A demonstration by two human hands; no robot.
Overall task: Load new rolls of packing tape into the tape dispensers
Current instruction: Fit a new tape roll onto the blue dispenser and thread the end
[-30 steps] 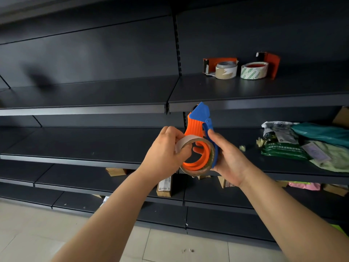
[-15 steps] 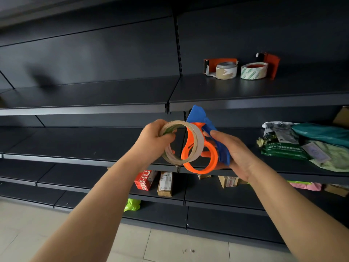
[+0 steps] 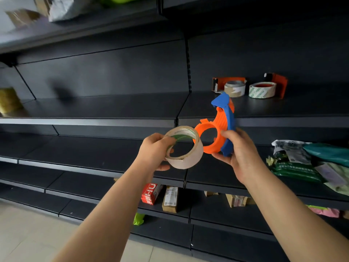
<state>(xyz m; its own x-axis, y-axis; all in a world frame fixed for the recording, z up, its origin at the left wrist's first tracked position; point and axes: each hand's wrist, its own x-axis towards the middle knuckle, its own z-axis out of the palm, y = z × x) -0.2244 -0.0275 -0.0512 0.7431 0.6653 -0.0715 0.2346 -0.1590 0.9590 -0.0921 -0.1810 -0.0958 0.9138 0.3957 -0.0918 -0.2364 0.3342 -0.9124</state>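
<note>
Your left hand [image 3: 151,152] has its grip closed on the tape roll [image 3: 188,159], fingers hooked through the core. The roll is smooth, pale beige, and its cardboard core carries green print too small to read. Below it, on a lower shelf, stand a red box [image 3: 151,193] with white lettering that will not resolve and a brown carton [image 3: 171,199] with a white label. Just right of the roll is the dispenser [image 3: 212,148]: an orange plastic ring hub, a ribbed orange arc and a curved blue handle. Roll and hub overlap in view; whether they touch is unclear. Your right hand [image 3: 243,159] closes its grip on the ring's edge and the blue handle. Behind, on the dark metal shelf [image 3: 94,108], two orange holders carry a grey-beige roll [image 3: 234,88] and a green-printed white roll [image 3: 262,89]. Far right lies a green bag [image 3: 294,167] with white Chinese characters.
</note>
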